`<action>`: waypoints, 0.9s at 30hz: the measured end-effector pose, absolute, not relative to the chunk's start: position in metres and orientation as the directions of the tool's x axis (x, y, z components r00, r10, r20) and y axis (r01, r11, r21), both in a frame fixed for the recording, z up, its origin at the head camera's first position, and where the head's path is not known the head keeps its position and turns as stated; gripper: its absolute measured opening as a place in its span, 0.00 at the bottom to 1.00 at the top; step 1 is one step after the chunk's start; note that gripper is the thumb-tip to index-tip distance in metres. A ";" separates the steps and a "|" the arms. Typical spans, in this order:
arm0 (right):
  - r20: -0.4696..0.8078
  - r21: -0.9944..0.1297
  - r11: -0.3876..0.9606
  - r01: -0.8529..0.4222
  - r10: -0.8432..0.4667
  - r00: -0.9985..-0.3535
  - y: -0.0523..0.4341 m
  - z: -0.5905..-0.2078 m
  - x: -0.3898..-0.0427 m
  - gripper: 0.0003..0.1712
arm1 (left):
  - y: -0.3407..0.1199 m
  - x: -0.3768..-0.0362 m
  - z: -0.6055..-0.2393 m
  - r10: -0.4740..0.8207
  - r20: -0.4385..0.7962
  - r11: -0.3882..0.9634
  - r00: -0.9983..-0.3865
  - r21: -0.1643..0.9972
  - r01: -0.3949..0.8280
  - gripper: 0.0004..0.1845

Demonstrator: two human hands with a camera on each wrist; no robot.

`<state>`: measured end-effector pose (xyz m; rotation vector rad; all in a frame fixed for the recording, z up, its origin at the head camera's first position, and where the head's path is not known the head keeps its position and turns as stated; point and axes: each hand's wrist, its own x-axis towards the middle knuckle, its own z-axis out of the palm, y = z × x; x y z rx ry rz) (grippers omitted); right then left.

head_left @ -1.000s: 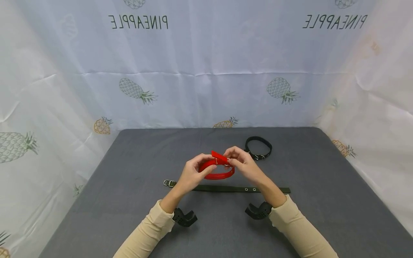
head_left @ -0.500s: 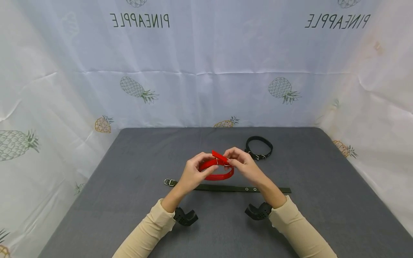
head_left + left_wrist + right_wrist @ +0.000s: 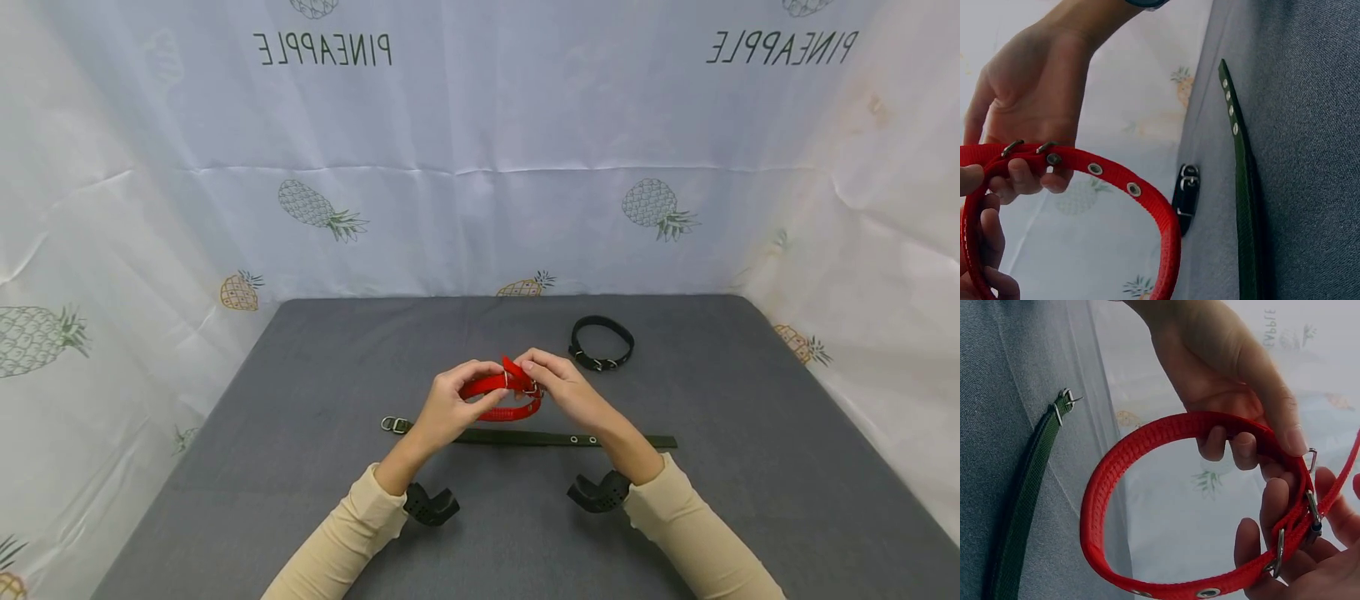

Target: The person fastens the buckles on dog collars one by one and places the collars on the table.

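A red collar with metal eyelets, bent into a loop, is held up above the table between both hands. My left hand grips its left side, thumb on the band near the metal keeper. My right hand pinches the collar around the buckle. The strap's free end passes through the buckle and sticks out beyond it. In the left wrist view, an eyelet shows on the band beyond the right fingertips. Below the hands, a dark green collar lies straight, partly hidden by the left wrist.
A black collar, buckled into a ring, lies farther back on the right of the grey table. White pineapple-print curtains hang behind and at both sides. Black wrist mounts sit at both cuffs.
The right fingers have shifted at the buckle, and the red strap's free end has swung from pointing up-left to a steeper, bent position. The left hand has barely moved.
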<state>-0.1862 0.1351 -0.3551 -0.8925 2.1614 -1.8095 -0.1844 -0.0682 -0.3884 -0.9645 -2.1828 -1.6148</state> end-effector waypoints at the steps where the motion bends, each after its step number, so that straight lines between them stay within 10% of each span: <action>1: 0.237 -0.941 0.074 -0.329 -0.550 -0.801 0.135 -0.355 -0.186 0.21 | -0.068 -0.185 -0.389 0.357 0.570 0.166 -0.740 0.741 0.651 0.12; 27: 0.371 -0.901 -0.031 -0.433 -0.571 -0.732 0.138 -0.355 -0.189 0.19 | -0.065 -0.184 -0.385 0.374 0.610 0.079 -0.699 0.730 0.679 0.12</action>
